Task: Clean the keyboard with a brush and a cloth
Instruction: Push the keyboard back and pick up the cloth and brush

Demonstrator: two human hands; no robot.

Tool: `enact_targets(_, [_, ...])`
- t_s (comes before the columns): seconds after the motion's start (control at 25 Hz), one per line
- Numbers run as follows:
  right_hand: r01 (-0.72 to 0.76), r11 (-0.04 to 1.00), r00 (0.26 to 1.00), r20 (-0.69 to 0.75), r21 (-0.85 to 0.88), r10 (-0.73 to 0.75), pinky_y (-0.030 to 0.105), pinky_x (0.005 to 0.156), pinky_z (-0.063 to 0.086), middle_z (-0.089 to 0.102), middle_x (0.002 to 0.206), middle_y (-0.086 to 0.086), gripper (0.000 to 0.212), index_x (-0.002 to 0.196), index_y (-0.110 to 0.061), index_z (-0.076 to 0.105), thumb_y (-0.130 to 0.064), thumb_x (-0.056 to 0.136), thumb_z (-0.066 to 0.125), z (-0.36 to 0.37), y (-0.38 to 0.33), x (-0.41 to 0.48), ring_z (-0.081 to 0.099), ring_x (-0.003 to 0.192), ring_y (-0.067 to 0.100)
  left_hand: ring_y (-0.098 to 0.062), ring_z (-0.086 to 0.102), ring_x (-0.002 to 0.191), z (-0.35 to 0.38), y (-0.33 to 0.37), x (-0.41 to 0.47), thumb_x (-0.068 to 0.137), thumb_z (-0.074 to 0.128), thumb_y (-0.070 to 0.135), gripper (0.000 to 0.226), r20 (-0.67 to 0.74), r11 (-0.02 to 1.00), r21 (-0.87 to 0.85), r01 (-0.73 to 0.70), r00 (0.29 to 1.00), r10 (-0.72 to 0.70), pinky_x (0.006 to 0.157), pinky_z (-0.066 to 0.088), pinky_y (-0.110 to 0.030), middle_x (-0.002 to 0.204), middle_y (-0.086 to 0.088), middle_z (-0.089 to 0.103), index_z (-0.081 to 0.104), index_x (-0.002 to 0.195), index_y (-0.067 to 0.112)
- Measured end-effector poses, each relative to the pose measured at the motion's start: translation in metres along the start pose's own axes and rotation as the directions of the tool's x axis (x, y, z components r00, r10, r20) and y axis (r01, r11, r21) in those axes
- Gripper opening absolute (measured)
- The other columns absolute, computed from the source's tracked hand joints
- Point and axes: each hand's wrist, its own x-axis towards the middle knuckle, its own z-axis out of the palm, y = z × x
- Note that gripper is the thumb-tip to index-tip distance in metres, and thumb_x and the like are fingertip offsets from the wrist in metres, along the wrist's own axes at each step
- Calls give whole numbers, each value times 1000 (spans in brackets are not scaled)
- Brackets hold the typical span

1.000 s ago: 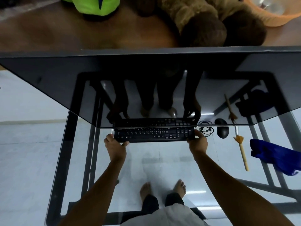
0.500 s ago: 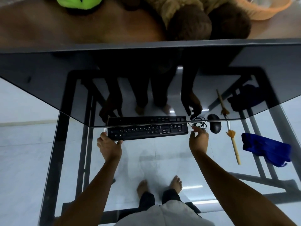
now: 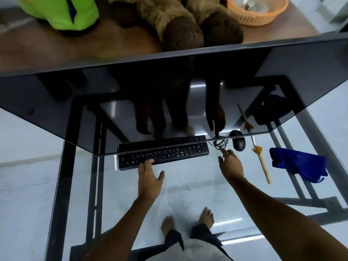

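Observation:
A black keyboard (image 3: 163, 154) lies on the glass table (image 3: 188, 185), its far edge under the dark screen. My left hand (image 3: 149, 178) is open, fingertips touching the keyboard's near edge left of centre. My right hand (image 3: 230, 163) is open and empty, index finger stretched toward the coiled black cable (image 3: 220, 143) at the keyboard's right end. To the right lies a brush (image 3: 260, 162) with a wooden handle and orange bristles. A blue cloth (image 3: 298, 163) sits crumpled further right.
A black mouse (image 3: 238, 143) rests between the cable and the brush. A large dark screen (image 3: 94, 110) overhangs the far part of the table. Behind it are a brown plush toy (image 3: 178, 21), a green plush (image 3: 62, 12) and an orange basket (image 3: 258, 10).
Both hands have let go of the keyboard's ends. The left hand shifted right along the near edge. The right hand moved off toward the cable. The view swung left and down.

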Motion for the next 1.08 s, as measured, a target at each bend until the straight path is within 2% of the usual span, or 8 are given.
enact_targets(0.2, [-40, 998, 999, -3, -48, 39, 43, 77, 52, 59, 106, 19, 19, 100, -4, 65, -2, 89, 50, -5, -9, 20, 62, 90, 42, -14, 53, 107, 15, 29, -8, 82, 69, 23, 37, 153, 996, 13, -86, 985, 83, 88, 49, -32, 113, 2, 51, 52, 114, 17])
enact_targets(0.32, [52, 994, 998, 19, 99, -54, 38, 81, 48, 58, 96, 18, 16, 81, -6, 62, 4, 84, 49, -8, -17, 3, 57, 92, 39, -16, 55, 91, 17, 48, -11, 82, 64, 13, 27, 238, 983, -25, -179, 955, 180, 79, 46, -25, 99, 3, 53, 56, 107, 19])
enact_targets(0.4, [90, 953, 996, -31, 288, -84, 36, 80, 48, 56, 91, 10, 11, 87, -7, 64, -5, 90, 53, -27, -28, -26, 57, 83, 31, -11, 52, 81, 12, 63, -14, 82, 61, 9, 26, 278, 961, -67, -267, 920, 275, 75, 41, -16, 97, 4, 55, 59, 105, 21])
enact_targets(0.48, [88, 890, 996, -23, 447, -86, 30, 70, 46, 56, 83, 2, 13, 88, -10, 61, -17, 96, 52, -58, -44, -56, 54, 70, 17, -4, 50, 79, 3, 80, -17, 85, 61, 13, 26, 289, 930, -115, -350, 883, 369, 73, 38, -11, 99, 8, 55, 61, 108, 25])
enact_targets(0.6, [146, 817, 980, 30, 558, -196, 18, 60, 40, 57, 70, 2, 20, 84, -13, 56, -25, 99, 49, -114, -66, -100, 48, 61, 5, -4, 51, 82, -16, 108, -27, 88, 63, 27, 24, 276, 871, -210, -444, 828, 488, 77, 44, -16, 99, 16, 53, 61, 112, 32])
enact_targets(0.72, [185, 773, 973, -2, 606, -232, 16, 54, 34, 49, 65, 3, 23, 84, -10, 56, -25, 100, 49, -162, -81, -137, 40, 56, 7, -7, 54, 81, -38, 134, -39, 86, 66, 34, 24, 286, 801, -321, -506, 754, 591, 78, 47, -19, 97, 17, 57, 63, 109, 34])
enact_targets(0.92, [231, 700, 957, -28, 675, -289, 24, 65, 42, 59, 69, -1, 31, 80, -8, 54, -26, 102, 42, -203, -91, -161, 49, 64, 12, -9, 58, 71, -61, 174, -59, 79, 74, 36, 30, 295, 770, -438, -465, 735, 611, 70, 49, -18, 88, 9, 65, 67, 107, 29])
enact_targets(1.08, [184, 600, 954, 6, 779, -301, 25, 64, 40, 53, 69, 2, 34, 79, -6, 47, -27, 104, 37, -216, -87, -161, 46, 64, 13, -15, 65, 67, -66, 203, -69, 79, 75, 23, 11, 306, 777, -505, -374, 764, 567, 70, 55, -27, 76, 3, 71, 68, 88, 24])
